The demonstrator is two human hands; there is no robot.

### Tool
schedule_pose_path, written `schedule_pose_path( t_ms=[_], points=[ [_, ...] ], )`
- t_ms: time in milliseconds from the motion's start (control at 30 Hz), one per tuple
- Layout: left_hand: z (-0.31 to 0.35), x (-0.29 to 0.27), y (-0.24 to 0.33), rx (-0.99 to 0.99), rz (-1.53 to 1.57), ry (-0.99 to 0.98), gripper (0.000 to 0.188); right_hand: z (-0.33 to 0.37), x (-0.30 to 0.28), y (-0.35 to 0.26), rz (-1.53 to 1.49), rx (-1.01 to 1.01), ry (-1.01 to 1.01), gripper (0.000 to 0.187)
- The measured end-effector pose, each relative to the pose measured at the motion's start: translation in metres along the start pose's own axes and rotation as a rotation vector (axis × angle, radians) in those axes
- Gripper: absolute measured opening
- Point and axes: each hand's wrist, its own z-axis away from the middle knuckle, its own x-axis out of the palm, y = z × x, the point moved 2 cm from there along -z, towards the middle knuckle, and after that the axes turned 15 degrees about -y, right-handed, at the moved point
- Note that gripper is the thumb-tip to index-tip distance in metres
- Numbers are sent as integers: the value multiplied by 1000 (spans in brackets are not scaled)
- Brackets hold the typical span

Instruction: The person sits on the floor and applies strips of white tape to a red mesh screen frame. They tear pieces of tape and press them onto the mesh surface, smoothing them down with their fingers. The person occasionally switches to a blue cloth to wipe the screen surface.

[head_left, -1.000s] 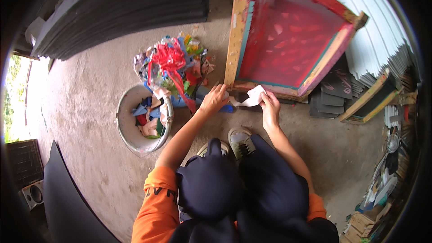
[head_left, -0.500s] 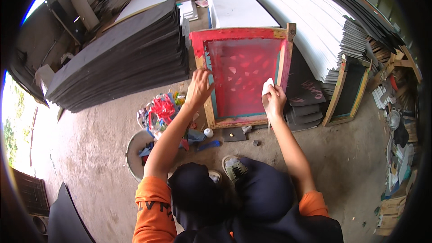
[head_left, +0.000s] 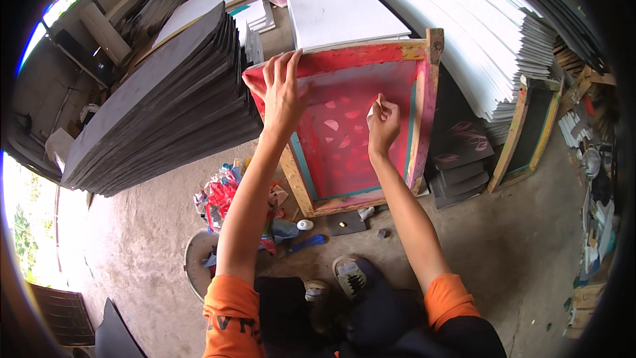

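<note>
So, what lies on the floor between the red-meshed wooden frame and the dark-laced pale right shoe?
The head view shows a flat dark sheet bearing a small yellowish piece.

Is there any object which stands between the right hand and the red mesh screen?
Nothing visible stands in the way: the right hand, pinching a small white piece, is before the red mesh screen. The left hand is aside, at its upper-left corner.
</note>
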Motion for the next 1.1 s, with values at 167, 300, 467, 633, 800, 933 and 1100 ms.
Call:
schedule_pose_path(
  t_ms=[167,300,467,633,800,933,1100],
  points=[
    [-16,8,4,-128,-35,58,53,-5,9,4,156,-237,-39,16],
    [-19,12,-1,-131,19,115,48,7,11,-1,654,-394,-83,33],
    [-12,2,12,-99,13,165,47,14,13,15,867,-453,-251,65],
    [-3,-4,9,-50,35,217,50,14,2,20,981,-644,-533,70],
    [2,-8,10,-22,69,246,51,19,6,10,1075,-625,-495,75],
    [1,-12,17,6,88,265,52,19,1,17,1090,-564,-501,82],
    [3,-9,18,24,119,323,51,43,34,7,921,-683,-720,81]
  ],
)
